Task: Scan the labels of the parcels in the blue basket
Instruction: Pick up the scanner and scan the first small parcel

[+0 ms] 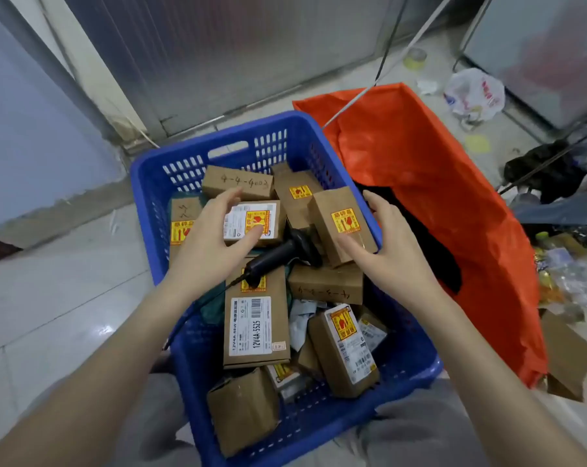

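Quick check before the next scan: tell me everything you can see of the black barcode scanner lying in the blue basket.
The barcode scanner is a black handheld gun type, apparently matte plastic. It lies on its side on top of the cardboard parcels near the middle of the blue basket, head toward the far right, handle toward the near left. A dark cable runs from the handle end out over the basket's near-left rim. Neither hand holds it.

A pale tiled floor (pixel 59 298) carries the blue basket (pixel 150 183) of parcels, an orange bag (pixel 437 170) touching its right side, a white plastic bag (pixel 474 96), a tape roll (pixel 415 58), and scattered clutter.
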Demonstrator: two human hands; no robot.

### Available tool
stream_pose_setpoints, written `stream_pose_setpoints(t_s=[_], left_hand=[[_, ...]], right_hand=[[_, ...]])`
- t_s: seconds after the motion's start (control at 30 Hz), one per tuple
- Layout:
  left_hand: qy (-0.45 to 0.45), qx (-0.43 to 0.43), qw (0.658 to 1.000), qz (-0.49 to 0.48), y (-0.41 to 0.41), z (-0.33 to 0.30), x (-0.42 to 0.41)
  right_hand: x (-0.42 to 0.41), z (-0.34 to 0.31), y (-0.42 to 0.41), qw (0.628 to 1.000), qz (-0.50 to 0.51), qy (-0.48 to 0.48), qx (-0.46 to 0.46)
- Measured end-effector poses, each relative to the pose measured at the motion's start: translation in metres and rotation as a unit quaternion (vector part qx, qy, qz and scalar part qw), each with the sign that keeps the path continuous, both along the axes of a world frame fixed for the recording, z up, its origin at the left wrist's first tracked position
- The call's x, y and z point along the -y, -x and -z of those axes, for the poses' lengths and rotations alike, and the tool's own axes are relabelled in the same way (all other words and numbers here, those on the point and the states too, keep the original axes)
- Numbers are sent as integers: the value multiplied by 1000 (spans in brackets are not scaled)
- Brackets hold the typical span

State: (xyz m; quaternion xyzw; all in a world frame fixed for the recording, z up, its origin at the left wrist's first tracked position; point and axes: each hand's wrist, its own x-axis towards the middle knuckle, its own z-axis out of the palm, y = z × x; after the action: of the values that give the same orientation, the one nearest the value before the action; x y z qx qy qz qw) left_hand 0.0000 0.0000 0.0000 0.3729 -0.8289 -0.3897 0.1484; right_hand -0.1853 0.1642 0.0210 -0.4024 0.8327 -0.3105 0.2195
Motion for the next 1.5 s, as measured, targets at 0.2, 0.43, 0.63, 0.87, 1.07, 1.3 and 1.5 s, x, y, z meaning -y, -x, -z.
stream_pose_setpoints(t_s=[0.2,0.43,0.63,0.87,1.07,1.3,1.5], left_hand=[[-41,75,996,-12,15,52,5],[-42,139,989,33,35,93,7],[-9,208,975,72,43,116,5],[21,215,973,85,58,126,-5],[-21,192,979,69,60,121,1],[-106,116,988,15,56,90,12],[-220,52,973,-40,46,54,23]], right_hand=[[13,47,13,998,35,-35,29],[24,93,23,994,31,-106,5],[38,116,32,984,29,-163,-70],[46,129,28,958,21,-216,-186],[48,132,23,957,13,-219,-188],[42,123,28,989,24,-139,-46],[35,115,30,991,47,-90,90]])
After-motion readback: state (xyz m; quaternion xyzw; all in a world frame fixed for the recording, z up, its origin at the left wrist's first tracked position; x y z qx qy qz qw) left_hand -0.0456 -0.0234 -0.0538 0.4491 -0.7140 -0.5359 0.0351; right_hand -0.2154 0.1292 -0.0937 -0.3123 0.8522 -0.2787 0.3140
